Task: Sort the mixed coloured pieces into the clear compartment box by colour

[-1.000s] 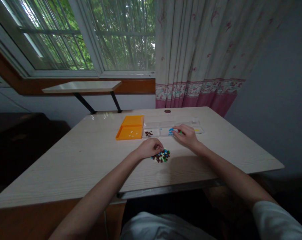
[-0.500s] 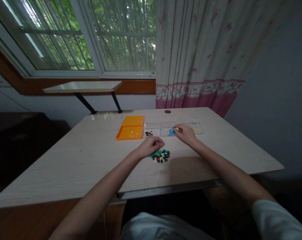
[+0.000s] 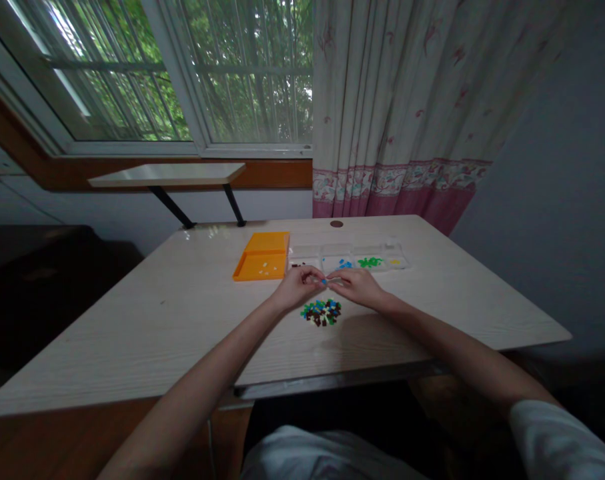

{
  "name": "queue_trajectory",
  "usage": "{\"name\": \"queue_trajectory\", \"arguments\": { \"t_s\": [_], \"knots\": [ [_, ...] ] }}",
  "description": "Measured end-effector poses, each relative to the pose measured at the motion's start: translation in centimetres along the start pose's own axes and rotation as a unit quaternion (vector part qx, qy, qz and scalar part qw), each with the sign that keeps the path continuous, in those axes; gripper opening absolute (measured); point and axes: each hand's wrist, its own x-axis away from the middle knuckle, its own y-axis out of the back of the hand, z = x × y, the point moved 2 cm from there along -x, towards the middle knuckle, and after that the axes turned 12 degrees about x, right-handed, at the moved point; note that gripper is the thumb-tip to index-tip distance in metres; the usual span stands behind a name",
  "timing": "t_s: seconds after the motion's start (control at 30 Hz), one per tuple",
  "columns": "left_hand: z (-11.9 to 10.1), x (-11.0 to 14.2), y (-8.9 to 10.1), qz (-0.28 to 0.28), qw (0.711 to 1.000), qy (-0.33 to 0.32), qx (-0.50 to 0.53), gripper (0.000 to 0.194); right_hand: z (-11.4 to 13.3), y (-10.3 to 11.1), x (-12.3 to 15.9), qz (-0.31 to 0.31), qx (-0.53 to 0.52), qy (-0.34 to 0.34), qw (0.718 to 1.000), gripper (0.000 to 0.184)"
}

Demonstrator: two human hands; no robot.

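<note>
My left hand (image 3: 298,288) and my right hand (image 3: 357,287) meet fingertip to fingertip above the table. Between their pinched fingers shows a small blue piece (image 3: 324,281), its exact shape too small to make out. Just in front of the hands lies a mixed pile of small pieces (image 3: 321,312) in brown, green, blue and pale yellow. Behind the hands, a transparent compartment box (image 3: 405,259) holds blue pieces (image 3: 345,265), green pieces (image 3: 369,263) and yellow pieces (image 3: 395,262) in separate sections. Brown pieces (image 3: 297,265) in its left section are partly hidden by my left hand.
An orange open case (image 3: 262,241) with several pale pieces in it stands left of the transparent box. A small raised shelf (image 3: 167,175) is fixed at the back left of the wooden table (image 3: 147,327). A curtain (image 3: 392,133) hangs behind the table.
My right hand has moved left from the compartment box to my left hand, uncovering the green pieces. My left hand has shifted slightly up, off the pile's edge.
</note>
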Motion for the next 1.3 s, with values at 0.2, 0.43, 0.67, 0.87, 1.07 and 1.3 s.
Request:
{"name": "queue_trajectory", "arguments": {
  "t_s": [0.2,0.43,0.67,0.87,1.07,1.3],
  "knots": [
    [-0.1,0.2,-0.3,0.009,1.000,0.010,-0.015,0.024,0.1,-0.2,0.1,-0.020,-0.001,0.028,0.999,0.021],
    [0.3,0.2,-0.3,0.017,1.000,-0.009,-0.008,0.027,0.4,-0.2,0.2,-0.028,-0.007,0.031,0.999,0.022],
    [-0.3,0.3,0.2,0.030,0.995,-0.033,-0.094,0.022,-0.2,0.8,0.2,-0.078,0.006,0.010,0.997,0.024],
    [-1.2,1.0,0.8,0.177,0.953,-0.076,-0.233,0.017,-1.9,2.5,0.4,-0.173,0.031,-0.042,0.984,0.028],
    [-0.8,0.8,1.2,0.215,0.936,-0.092,-0.262,0.019,-2.2,2.7,0.5,-0.215,0.042,-0.032,0.975,0.025],
    [-0.8,0.9,1.3,0.226,0.931,-0.085,-0.272,0.021,-2.4,3.1,0.3,-0.216,0.040,-0.011,0.975,0.024]
  ]
}}
